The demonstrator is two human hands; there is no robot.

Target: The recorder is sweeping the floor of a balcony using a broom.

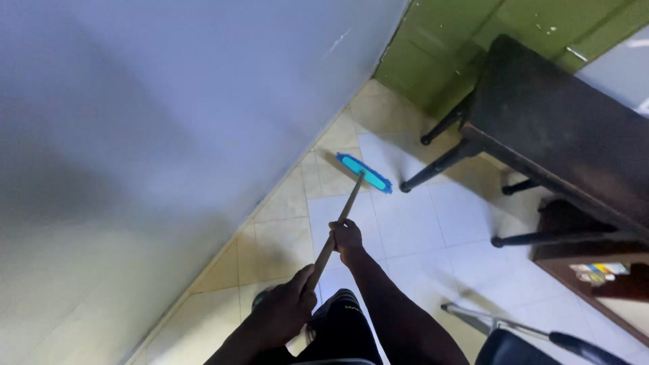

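Observation:
A wooden broom handle [348, 203] slopes down and away from me to a blue brush head [364, 173] resting on the tiled floor [419, 230] near the wall. My right hand [347, 240] grips the handle about halfway down. My left hand [284, 311] holds the handle's upper end, closer to my body. Below the hands my dark-clad leg [345, 328] shows.
A pale grey-blue wall [169, 135] runs along the left, close to the brush head. A dark wooden table [561, 128] with dark legs stands at the right. Behind it is a green wall [446, 47]. A chair's armrest [541, 334] shows at the bottom right.

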